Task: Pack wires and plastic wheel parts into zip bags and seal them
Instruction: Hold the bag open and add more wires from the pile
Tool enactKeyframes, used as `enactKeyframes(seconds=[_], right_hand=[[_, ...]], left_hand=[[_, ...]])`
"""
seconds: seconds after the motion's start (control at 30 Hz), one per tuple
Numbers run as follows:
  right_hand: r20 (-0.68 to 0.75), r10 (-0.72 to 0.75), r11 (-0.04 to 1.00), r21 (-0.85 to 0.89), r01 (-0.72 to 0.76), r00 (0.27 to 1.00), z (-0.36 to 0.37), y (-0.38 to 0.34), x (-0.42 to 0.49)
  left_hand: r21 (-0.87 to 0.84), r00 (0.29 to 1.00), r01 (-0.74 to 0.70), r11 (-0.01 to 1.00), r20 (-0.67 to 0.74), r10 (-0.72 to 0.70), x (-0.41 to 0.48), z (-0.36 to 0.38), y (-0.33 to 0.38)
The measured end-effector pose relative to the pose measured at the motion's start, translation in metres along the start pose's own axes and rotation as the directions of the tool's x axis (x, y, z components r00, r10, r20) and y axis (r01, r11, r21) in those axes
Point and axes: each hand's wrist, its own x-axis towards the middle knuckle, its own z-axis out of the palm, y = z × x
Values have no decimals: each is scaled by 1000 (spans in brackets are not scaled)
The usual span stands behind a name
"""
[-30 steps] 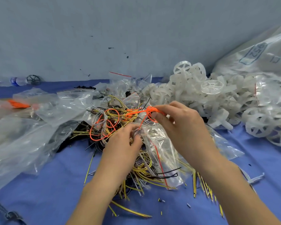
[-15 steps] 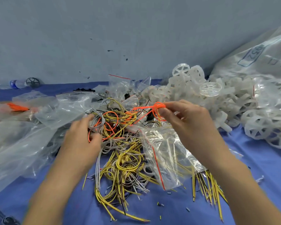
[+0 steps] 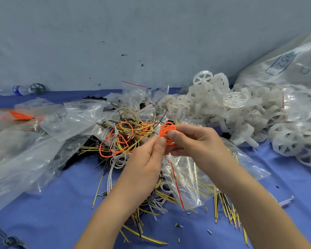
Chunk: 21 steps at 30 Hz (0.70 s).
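A big pile of white wheels (image 3: 241, 112) sits right. A zip bag (image 3: 187, 178) lies under both hands. The left hand (image 3: 145, 159) and right hand (image 3: 196, 141) pinch a small orange wire coil (image 3: 167, 132). It might spring open, I think, if fingers loosen.

A boxed blue number, perhaps "952", stood on the large plastic sack (image 3: 284, 67); marks beside it were unreadable.

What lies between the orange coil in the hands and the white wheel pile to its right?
In the head view, the right hand itself and a strip of clear zip bags; the orange coil, pinched by both hands, sits left of the wheel pile.
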Motion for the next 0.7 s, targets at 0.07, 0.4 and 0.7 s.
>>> enactKeyframes(seconds=[0.07, 0.4, 0.7], right_hand=[[20, 34, 996, 87, -36, 999, 1, 3, -1], [-48, 29, 736, -675, -53, 998, -4, 14, -6], [-83, 49, 534, -840, -96, 995, 11, 16, -14]], left_hand=[[-44, 1000, 13, 999, 27, -12, 0, 0, 0], [53, 964, 257, 965, 60, -260, -2, -39, -11], [288, 864, 323, 901, 299, -406, -11, -27, -1]])
